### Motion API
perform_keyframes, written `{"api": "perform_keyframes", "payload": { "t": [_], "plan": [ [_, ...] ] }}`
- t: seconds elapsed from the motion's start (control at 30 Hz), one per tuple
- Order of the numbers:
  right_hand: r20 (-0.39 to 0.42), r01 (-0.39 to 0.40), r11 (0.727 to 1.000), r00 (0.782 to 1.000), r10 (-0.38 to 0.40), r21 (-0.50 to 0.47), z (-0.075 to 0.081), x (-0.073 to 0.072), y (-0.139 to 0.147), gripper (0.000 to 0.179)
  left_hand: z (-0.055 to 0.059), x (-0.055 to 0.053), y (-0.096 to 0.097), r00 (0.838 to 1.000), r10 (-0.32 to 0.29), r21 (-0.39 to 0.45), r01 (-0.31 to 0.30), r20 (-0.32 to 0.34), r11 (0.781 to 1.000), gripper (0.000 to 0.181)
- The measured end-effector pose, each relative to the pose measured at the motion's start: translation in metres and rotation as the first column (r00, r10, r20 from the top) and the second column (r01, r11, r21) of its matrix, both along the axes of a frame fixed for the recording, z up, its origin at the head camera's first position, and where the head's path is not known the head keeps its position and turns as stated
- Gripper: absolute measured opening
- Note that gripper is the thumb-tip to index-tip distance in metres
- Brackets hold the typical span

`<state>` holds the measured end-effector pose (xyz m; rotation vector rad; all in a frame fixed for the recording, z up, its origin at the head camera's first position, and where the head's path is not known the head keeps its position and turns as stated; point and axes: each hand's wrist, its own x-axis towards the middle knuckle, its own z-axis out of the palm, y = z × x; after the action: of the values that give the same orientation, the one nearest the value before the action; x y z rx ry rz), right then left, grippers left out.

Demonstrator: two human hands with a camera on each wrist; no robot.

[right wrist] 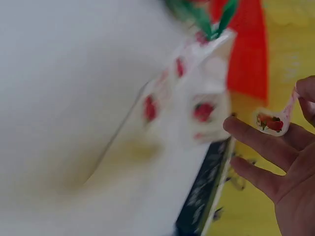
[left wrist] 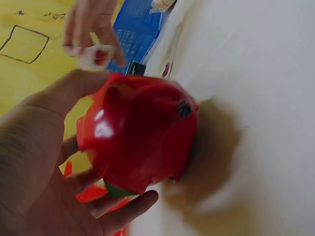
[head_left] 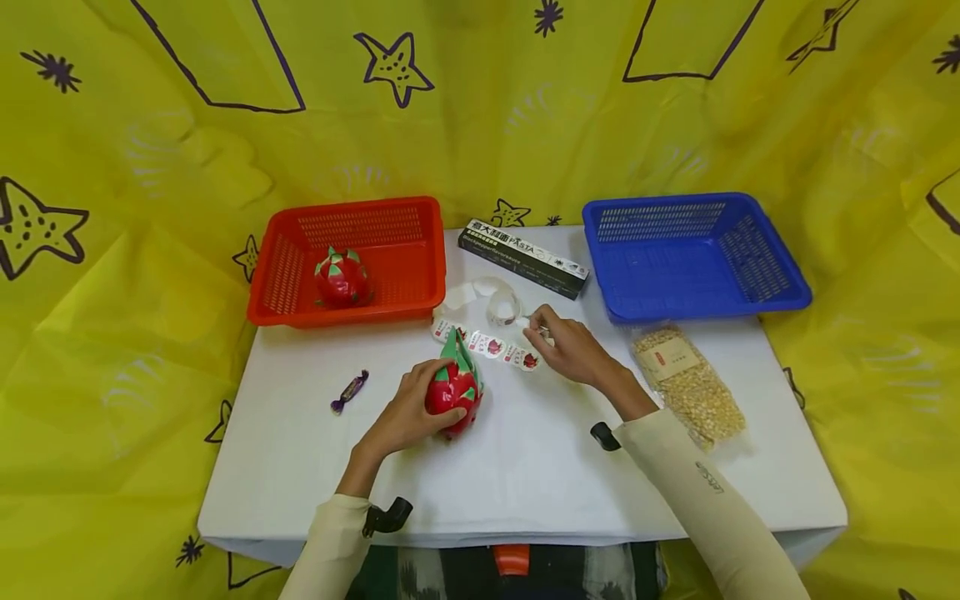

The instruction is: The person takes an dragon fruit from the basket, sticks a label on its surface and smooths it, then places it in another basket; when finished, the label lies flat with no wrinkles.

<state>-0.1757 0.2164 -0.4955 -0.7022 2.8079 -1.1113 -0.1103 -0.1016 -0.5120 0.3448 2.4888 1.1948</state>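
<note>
My left hand grips a red dragon fruit with green leaf tips, near the middle of the table; its glossy red end fills the left wrist view. Just right of it, my right hand pinches a small white sticker printed with a red fruit, between thumb and finger. The sticker appears peeled off, with one end free. A strip of the same stickers lies behind the dragon fruit and curls back into a loose coil close to the right fingertips. The strip is blurred in the right wrist view.
A red basket at back left holds another dragon fruit. At back right stands a blue basket. A black pasta box lies between them. A bag of corn kernels is right; a purple-wrapped candy lies left.
</note>
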Motion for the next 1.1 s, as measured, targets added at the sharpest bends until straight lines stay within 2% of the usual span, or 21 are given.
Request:
{"api": "perform_keyframes", "payload": {
  "t": [0.1,0.23,0.37,0.47,0.63,0.73,0.9,1.1],
  "plan": [
    [0.061,-0.036,0.988,0.997,0.046,-0.149,0.019,0.003,-0.019,0.010,0.000,-0.002,-0.004,0.999,-0.011,0.049,0.010,0.030,0.999,0.084],
    [0.090,-0.119,0.951,0.985,0.150,-0.284,0.034,0.010,-0.048,0.009,0.000,-0.004,-0.011,0.998,-0.028,0.112,0.020,0.064,0.993,0.084],
    [0.115,-0.202,0.919,0.960,0.254,-0.340,0.033,0.018,-0.073,0.010,0.003,-0.005,-0.017,0.996,-0.060,0.147,0.049,0.070,0.988,0.086],
    [0.143,-0.228,0.915,0.947,0.288,-0.333,0.027,0.024,-0.086,0.009,0.003,-0.005,-0.022,0.993,-0.100,0.159,0.088,0.070,0.983,0.090],
    [0.154,-0.197,0.935,0.956,0.251,-0.296,0.014,0.029,-0.099,0.009,0.005,-0.004,-0.029,0.980,-0.152,0.171,0.129,0.130,0.977,0.101],
    [0.143,-0.179,0.940,0.963,0.228,-0.290,0.009,0.031,-0.101,0.009,0.007,-0.004,-0.031,0.975,-0.157,0.169,0.130,0.156,0.977,0.098],
    [0.125,-0.150,0.954,0.974,0.187,-0.258,0.003,0.030,-0.104,0.010,0.007,-0.006,-0.032,0.983,-0.129,0.147,0.109,0.133,0.983,0.078],
    [0.082,-0.093,0.979,0.991,0.109,-0.181,-0.005,0.028,-0.106,0.010,0.003,-0.009,-0.033,0.989,-0.109,0.146,0.094,0.097,0.985,0.071]
  ]
}}
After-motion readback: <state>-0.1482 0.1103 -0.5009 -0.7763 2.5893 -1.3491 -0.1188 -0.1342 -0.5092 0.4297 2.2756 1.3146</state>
